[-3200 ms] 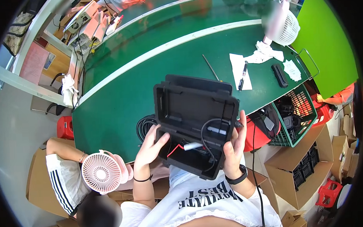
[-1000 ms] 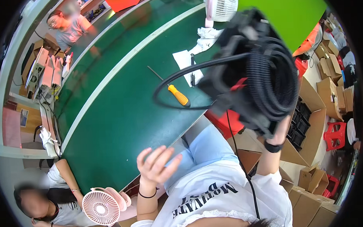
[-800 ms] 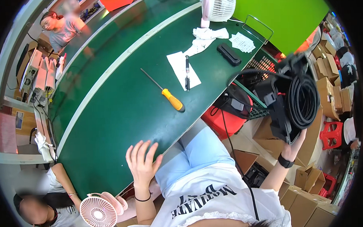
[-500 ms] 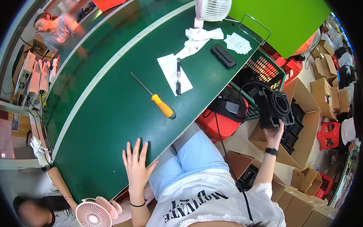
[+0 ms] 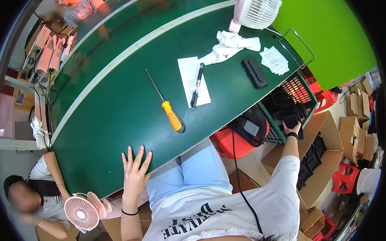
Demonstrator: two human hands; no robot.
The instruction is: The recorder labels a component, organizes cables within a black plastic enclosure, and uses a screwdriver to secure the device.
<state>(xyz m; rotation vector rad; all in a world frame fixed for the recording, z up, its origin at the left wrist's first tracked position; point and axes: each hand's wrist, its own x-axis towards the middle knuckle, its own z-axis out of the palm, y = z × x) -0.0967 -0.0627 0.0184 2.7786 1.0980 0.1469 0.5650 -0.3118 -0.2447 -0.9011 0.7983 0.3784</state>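
My left hand [image 5: 135, 171] lies on the green tabletop [image 5: 112, 119] near its front edge, fingers spread, holding nothing. At right, beside the table, my right hand [image 5: 291, 129] grips the near edge of a black boxy device [image 5: 290, 117] with a coiled black cable [image 5: 301, 111]. This device is in the green plastic crate [image 5: 275, 136], among other dark items that are hard to make out. On the table, a screwdriver [image 5: 173, 116] with an orange-yellow handle lies beyond my left hand. A black pen [image 5: 197, 87] rests on a white printed sheet [image 5: 188, 72].
A black oblong case [image 5: 254, 72], paper slips [image 5: 275, 60], a white cloth [image 5: 229, 46] and a white fan [image 5: 259, 10] occupy the far right of the table. A red stool [image 5: 232, 144] bears a black bag [image 5: 250, 122]. An open cardboard box [image 5: 328, 158] holds black trays. A co-worker sits at left.
My right hand has moved the black device from above the cardboard box into the green crate. My left hand stays flat on the table. The whole view has shifted somewhat.
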